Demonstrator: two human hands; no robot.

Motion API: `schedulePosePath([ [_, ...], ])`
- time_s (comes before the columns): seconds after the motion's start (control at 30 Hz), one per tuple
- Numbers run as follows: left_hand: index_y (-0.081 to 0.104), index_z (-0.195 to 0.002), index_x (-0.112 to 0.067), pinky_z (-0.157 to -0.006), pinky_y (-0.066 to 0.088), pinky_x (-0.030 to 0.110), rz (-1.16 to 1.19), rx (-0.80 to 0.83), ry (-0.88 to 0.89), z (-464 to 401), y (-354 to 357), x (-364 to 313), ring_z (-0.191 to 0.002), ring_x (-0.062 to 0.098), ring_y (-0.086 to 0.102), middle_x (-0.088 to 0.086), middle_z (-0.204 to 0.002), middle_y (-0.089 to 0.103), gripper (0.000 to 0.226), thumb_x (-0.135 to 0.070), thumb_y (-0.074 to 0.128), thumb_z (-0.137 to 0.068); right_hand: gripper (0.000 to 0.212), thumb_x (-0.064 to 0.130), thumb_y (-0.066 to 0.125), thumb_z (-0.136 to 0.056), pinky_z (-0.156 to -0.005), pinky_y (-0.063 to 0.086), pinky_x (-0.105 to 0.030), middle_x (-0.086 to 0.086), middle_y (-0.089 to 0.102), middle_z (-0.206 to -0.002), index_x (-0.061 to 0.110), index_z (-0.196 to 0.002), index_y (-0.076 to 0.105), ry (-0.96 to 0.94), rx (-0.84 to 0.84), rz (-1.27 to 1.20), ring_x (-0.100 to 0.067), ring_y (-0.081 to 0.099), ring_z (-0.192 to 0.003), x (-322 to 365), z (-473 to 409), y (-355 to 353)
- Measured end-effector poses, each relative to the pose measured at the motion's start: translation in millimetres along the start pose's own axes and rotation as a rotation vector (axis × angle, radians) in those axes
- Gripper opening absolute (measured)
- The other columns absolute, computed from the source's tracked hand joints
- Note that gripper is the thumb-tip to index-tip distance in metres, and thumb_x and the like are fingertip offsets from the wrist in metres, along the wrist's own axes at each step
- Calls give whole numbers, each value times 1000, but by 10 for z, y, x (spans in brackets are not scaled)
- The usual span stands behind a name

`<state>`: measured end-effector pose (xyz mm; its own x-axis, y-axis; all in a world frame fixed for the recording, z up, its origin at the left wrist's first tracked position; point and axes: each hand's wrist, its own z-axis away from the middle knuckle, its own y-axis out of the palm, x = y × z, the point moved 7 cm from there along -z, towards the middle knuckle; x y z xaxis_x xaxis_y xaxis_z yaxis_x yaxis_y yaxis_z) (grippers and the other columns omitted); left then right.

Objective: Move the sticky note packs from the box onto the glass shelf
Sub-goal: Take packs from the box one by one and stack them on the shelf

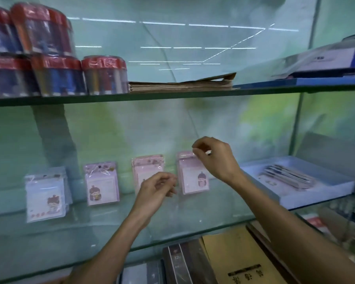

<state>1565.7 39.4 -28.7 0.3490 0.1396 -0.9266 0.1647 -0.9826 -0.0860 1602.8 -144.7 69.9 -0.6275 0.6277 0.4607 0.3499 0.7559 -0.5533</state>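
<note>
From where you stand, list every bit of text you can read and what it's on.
"32": on the dark notebook under the glass shelf.
Brown envelope: dark printed characters, upside down, unreadable.
Sticky note packs: print too blurred.
Red-lidded tubs: label blurred.
Blue-and-white box: text blurred.

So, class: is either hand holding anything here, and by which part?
The right hand pinches the top edge of the rightmost sticky note pack standing on the glass shelf. The left hand holds nothing, fingers loosely curled.
</note>
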Motion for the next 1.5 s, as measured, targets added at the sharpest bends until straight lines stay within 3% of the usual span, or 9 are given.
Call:
schedulePosePath([
  [0.4,67,-96,-6,-68,55,32,305,162,-97,-199,1640,26,-69,21,64,6,-78,68,12,-6,55,-96,18,20,58,-95,-79,46,-30,-5,72,-99,11,-106,68,330,-126,184,-25,66,-94,-1632,613,-1282],
  [0.63,69,-95,-9,-68,53,33,348,191,-132,-277,2189,-20,-70,21,63,4,-78,69,12,-10,56,-96,70,49,53,-93,-101,42,-44,-19,46,-145,5,-145,35,645,236,482,-37,47,-128,-2473,691,-1424],
  [0.7,69,-94,-10,-71,53,34,348,199,-136,-294,2314,-42,-71,21,64,5,-80,69,13,-11,57,-96,64,49,50,-93,-92,46,-42,-21,53,-135,5,-139,42,696,347,531,-37,52,-120,-2595,723,-1395],
  [0.77,70,-94,-12,-72,54,34,326,213,-125,-309,2407,-54,-73,22,65,5,-83,69,13,-13,57,-96,35,41,49,-94,-67,43,-36,-15,61,-96,7,-98,59,677,371,539,-32,57,-92,-2596,732,-1373],
  [0.83,71,-94,-13,-73,54,35,310,222,-116,-326,2460,-54,-74,22,66,6,-85,70,13,-14,57,-96,31,28,49,-92,-52,30,-30,-7,47,-70,13,-66,42,619,311,575,-28,48,-72,-2542,714,-1394],
  [1.0,68,-99,-8,-72,56,35,302,194,-104,-413,2437,-61,-74,23,64,8,-85,68,13,-11,55,-96,17,16,43,-93,-62,39,-36,-15,62,-87,9,-84,55,413,173,683,-38,56,-79,-2297,658,-1443],
  [1.13,66,-100,-8,-66,54,30,311,134,-78,-505,2283,-101,-72,23,62,9,-87,65,12,-8,55,-96,20,15,44,-98,-55,39,-36,-12,58,-71,5,-92,60,361,-88,304,-36,51,-65,-2135,560,-1578],
  [1.23,65,-104,-10,-70,55,34,323,77,-71,-580,2115,-113,-74,24,62,9,-94,64,13,-8,58,-94,18,15,48,-98,-70,58,-44,-15,69,-82,5,-94,63,509,-205,-259,-33,67,-75,-2102,539,-1491],
  [1.5,61,-105,-11,-71,56,35,405,-57,-40,-716,1697,-210,-71,24,65,10,-100,63,13,-6,58,-93,19,10,50,-99,-67,57,-31,-15,72,-84,2,-93,66,617,-104,-980,-25,67,-75,-1719,517,-907],
])
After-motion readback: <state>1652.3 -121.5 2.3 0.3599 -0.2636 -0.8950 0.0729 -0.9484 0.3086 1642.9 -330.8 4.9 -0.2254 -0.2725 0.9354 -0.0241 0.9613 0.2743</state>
